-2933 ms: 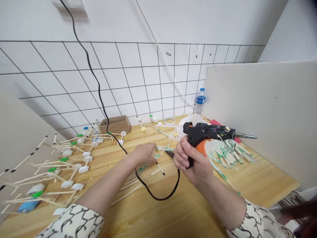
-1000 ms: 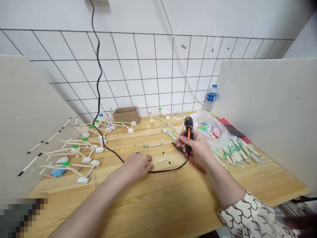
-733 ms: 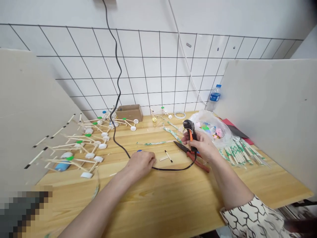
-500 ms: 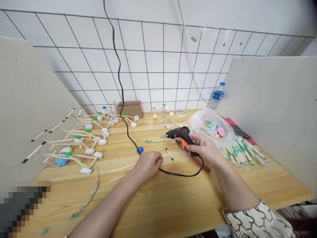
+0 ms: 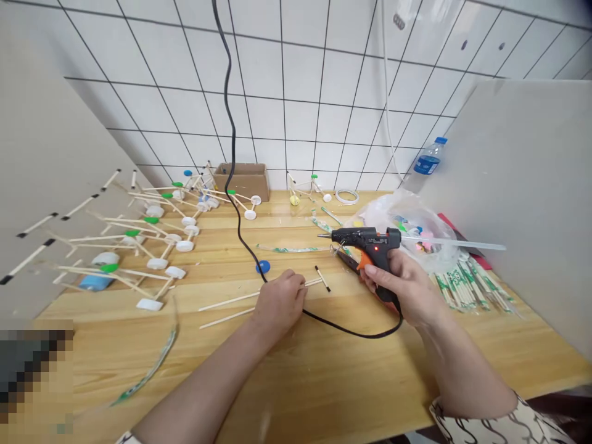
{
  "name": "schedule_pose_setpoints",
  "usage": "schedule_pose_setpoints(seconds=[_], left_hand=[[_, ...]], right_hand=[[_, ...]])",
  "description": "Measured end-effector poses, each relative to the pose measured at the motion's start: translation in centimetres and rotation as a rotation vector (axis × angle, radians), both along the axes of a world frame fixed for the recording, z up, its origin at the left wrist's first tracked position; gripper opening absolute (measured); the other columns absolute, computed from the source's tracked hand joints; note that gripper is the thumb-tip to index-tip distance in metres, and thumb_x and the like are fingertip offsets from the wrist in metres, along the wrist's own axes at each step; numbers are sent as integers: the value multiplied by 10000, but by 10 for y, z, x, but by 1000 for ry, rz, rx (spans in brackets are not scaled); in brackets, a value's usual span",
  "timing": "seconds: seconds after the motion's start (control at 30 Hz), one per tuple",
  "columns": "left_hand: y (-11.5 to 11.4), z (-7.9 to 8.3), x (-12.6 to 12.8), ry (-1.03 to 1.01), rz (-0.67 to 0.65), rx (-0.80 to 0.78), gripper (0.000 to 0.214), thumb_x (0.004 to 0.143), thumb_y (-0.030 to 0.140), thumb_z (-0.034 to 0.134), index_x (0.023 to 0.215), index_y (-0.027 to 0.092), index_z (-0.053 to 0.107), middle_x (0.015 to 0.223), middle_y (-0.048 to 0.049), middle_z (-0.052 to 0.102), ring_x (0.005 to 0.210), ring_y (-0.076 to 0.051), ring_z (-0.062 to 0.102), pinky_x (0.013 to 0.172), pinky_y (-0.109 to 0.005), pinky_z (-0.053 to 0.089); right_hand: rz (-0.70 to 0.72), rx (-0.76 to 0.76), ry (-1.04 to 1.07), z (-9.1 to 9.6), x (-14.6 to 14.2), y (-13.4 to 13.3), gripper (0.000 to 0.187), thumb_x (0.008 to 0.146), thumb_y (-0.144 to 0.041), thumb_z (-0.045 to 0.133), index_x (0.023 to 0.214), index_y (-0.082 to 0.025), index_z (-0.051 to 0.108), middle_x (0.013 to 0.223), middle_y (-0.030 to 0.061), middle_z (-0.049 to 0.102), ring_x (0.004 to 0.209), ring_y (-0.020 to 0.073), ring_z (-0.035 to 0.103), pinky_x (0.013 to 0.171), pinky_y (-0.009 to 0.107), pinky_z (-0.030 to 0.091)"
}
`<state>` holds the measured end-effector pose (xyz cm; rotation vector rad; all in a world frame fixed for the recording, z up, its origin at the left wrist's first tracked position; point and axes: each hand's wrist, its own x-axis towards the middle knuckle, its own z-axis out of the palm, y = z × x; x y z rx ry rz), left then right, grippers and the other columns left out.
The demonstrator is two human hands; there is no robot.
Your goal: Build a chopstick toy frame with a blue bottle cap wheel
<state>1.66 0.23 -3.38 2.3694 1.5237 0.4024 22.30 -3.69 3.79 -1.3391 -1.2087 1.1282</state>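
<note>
Head view — right hand (image 5: 409,288) grips level glue gun (image 5: 355,237) — left hand (image 5: 281,302), palm down, pinches sticks (image 5: 227,301).

Black glue gun (image 5: 355,237), held level, two pale sticks (image 5: 230,301), lying flat, nearly parallel

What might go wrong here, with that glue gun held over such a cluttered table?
Burn: the glue gun in the right hand shows a red light, so its nozzle may be hot, near the left hand.
Snag: the looping black cord passes the left hand and could drag the thin sticks.
</note>
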Motion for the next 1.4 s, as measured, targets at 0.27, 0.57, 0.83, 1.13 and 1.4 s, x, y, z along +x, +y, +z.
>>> schedule_pose_setpoints(seconds=[0.27,0.57,0.83,1.13,1.4], left_hand=[[-3,6,-3,120,16,31,260,876,224,377,811,183,626,850,-47,635,764,-173,603,629,-274,388],[0,2,-2,126,-7,30,292,882,233,365,821,182,646,837,-49,629,749,-177,595,655,-286,405],[0,1,-1,130,-8,22,295,882,237,364,822,183,648,821,-50,628,756,-168,595,660,-277,403],[0,1,-2,121,4,27,294,876,240,367,797,188,645,818,-43,632,757,-167,597,651,-277,405],[-2,2,-1,113,-4,32,291,875,239,366,797,186,641,811,-40,632,748,-170,596,646,-280,399]], right_hand=[[54,-90,-221,-7,6,-13,262,775,-432,613,874,-190,598,769,21,612,645,138,531,515,244,413],[143,12,-311,-7,3,-20,262,787,-360,608,1008,-222,626,987,70,669,920,236,601,813,368,473],[148,-35,-592,-7,6,-28,238,813,-374,562,1002,-240,618,905,44,646,847,240,560,757,355,441],[220,-142,-341,0,5,-29,270,824,-419,542,1000,-222,598,859,45,602,658,159,544,606,291,463],[318,-153,-264,7,8,-26,263,810,-454,551,857,-196,576,595,-13,494,489,114,497,449,236,421]])
